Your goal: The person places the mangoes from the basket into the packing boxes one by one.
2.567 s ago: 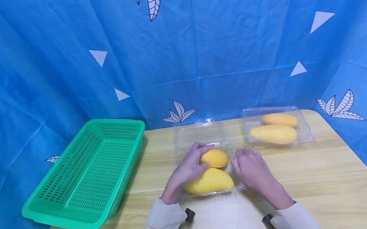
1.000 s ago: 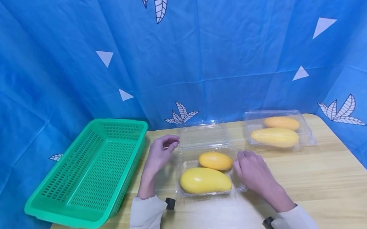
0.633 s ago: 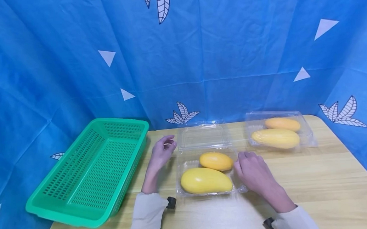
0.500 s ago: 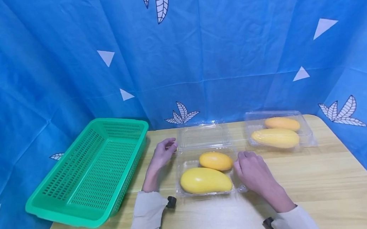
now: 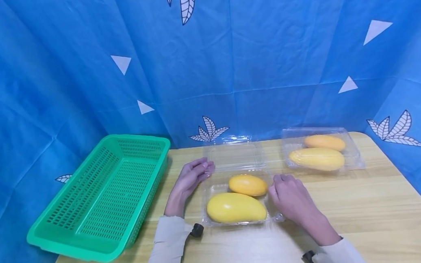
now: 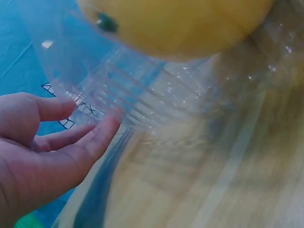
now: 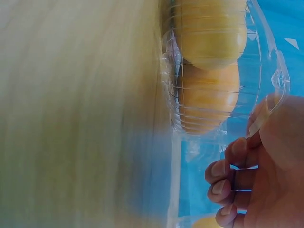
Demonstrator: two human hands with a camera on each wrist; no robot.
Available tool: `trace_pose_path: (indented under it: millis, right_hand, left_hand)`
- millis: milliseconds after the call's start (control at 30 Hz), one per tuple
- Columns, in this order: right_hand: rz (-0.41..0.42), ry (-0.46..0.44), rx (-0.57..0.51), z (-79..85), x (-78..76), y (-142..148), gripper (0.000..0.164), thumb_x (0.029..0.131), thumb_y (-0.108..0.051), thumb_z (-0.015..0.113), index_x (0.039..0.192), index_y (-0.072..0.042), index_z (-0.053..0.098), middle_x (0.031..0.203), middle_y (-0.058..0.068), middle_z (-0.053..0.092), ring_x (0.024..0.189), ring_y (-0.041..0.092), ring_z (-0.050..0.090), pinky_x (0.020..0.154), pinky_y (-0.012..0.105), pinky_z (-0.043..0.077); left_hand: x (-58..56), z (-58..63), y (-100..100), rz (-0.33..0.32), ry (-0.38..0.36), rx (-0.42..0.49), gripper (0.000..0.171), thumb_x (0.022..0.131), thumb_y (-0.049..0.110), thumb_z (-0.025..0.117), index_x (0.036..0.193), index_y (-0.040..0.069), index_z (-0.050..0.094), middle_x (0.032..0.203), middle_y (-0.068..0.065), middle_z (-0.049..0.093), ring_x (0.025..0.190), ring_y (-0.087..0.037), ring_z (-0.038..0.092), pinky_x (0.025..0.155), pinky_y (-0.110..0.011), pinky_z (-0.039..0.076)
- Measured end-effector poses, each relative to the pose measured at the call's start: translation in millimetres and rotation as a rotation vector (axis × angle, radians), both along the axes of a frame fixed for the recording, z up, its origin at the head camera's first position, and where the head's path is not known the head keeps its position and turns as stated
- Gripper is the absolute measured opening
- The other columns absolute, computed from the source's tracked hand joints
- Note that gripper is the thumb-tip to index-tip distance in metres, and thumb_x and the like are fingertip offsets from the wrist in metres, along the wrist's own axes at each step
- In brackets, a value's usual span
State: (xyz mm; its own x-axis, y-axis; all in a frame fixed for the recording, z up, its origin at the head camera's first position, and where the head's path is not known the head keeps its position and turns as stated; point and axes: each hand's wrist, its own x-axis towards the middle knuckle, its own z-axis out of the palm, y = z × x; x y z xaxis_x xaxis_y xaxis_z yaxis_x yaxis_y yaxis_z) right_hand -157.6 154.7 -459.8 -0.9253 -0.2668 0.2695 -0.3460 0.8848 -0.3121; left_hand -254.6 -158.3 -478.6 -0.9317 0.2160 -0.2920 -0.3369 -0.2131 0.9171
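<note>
A clear plastic clamshell box point(image 5: 239, 223) lies unfolded on the table, its lid point(image 5: 230, 156) laid back toward the curtain. In its base are two mangoes, a larger yellow one point(image 5: 236, 208) in front and a smaller orange-yellow one point(image 5: 248, 185) behind. My right hand point(image 5: 292, 197) pinches the box's right rim between thumb and curled fingers, as the right wrist view shows. At the left side, by the hinge between base and lid, my left hand point(image 5: 189, 177) reaches in with fingers fairly straight. In the left wrist view its fingertips point(image 6: 113, 116) meet the clear plastic; the thumb is apart from them.
A green slotted basket point(image 5: 107, 255) stands on the left of the wooden table point(image 5: 355, 203). Back right sits another clear plastic box point(image 5: 353, 154) with two mangoes point(image 5: 316, 159) inside. A blue patterned curtain point(image 5: 264, 62) hangs behind and beside the table.
My left hand let go of the smaller mango, moved out to the left of the box, and has since come back right to the lid's edge. My right hand has stayed at the rim.
</note>
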Motion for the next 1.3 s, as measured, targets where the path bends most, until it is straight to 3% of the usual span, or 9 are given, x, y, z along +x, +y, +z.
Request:
trace_pose_path:
  millis: [200,400,600,867,1000,1167,1300]
  right_hand:
    - [0.002,-0.004,-0.010,1.3,0.7,-0.3,0.027,0.097,-0.010,0.047,0.070,-0.014,0.042,0.066,0.002,0.040,0.065,0.023,0.045,0.062,0.042,0.046]
    - [0.001,-0.021,-0.019,1.5,0.8,-0.6,0.028,0.098,-0.010,0.047,0.070,-0.014,0.042,0.066,0.002,0.041,0.066,0.023,0.045,0.062,0.041,0.046]
    - [0.006,-0.040,-0.041,1.0,0.8,-1.4,0.028,0.099,-0.010,0.046,0.071,-0.014,0.043,0.067,0.002,0.041,0.067,0.023,0.046,0.063,0.040,0.047]
    - [0.005,-0.077,-0.080,1.6,1.1,-1.9,0.029,0.099,-0.009,0.046,0.071,-0.014,0.043,0.066,0.002,0.041,0.065,0.022,0.043,0.058,0.033,0.042]
    - [0.007,-0.110,-0.099,2.0,1.2,-2.4,0.029,0.100,-0.009,0.046,0.071,-0.014,0.043,0.067,0.002,0.042,0.066,0.022,0.043,0.059,0.033,0.042]
    - [-0.005,-0.144,-0.104,0.4,1.1,-0.9,0.030,0.101,-0.009,0.044,0.072,-0.015,0.044,0.067,0.002,0.042,0.069,0.022,0.045,0.062,0.034,0.043]
    - [-0.006,-0.156,-0.117,-1.4,0.9,0.5,0.029,0.101,-0.009,0.044,0.073,-0.015,0.044,0.067,0.002,0.041,0.069,0.021,0.045,0.063,0.034,0.044]
  left_hand:
    - [-2.5,4.3,-1.1,0.018,0.026,0.041,0.053,0.102,-0.004,0.056,0.152,-0.003,0.040,0.144,-0.026,0.054,0.129,-0.035,0.059,0.103,-0.038,0.052]
    - [-1.2,13.9,-1.4,0.028,0.093,0.031,0.053,0.097,-0.008,0.059,0.148,-0.003,0.046,0.144,-0.022,0.056,0.131,-0.033,0.057,0.108,-0.042,0.048]
    - [3.7,25.4,-5.0,0.023,0.170,0.003,0.053,0.093,-0.012,0.062,0.144,-0.002,0.051,0.141,-0.020,0.059,0.131,-0.035,0.057,0.106,-0.039,0.049]
    - [8.6,35.7,-13.4,-0.067,0.324,-0.095,0.051,0.094,-0.011,0.062,0.143,-0.008,0.048,0.138,-0.022,0.061,0.129,-0.036,0.058,0.105,-0.036,0.050]
    - [11.0,38.8,-18.5,-0.106,0.381,-0.122,0.045,0.093,-0.011,0.065,0.136,-0.007,0.054,0.134,-0.023,0.063,0.129,-0.040,0.057,0.105,-0.039,0.051]
    - [12.5,38.8,-20.8,-0.174,0.402,-0.165,0.036,0.094,-0.009,0.064,0.129,-0.002,0.059,0.134,-0.017,0.064,0.131,-0.036,0.057,0.110,-0.045,0.046]
    - [14.6,38.5,-21.1,-0.203,0.391,-0.153,0.031,0.096,-0.012,0.059,0.125,-0.002,0.055,0.137,-0.017,0.064,0.133,-0.041,0.054,0.110,-0.046,0.046]
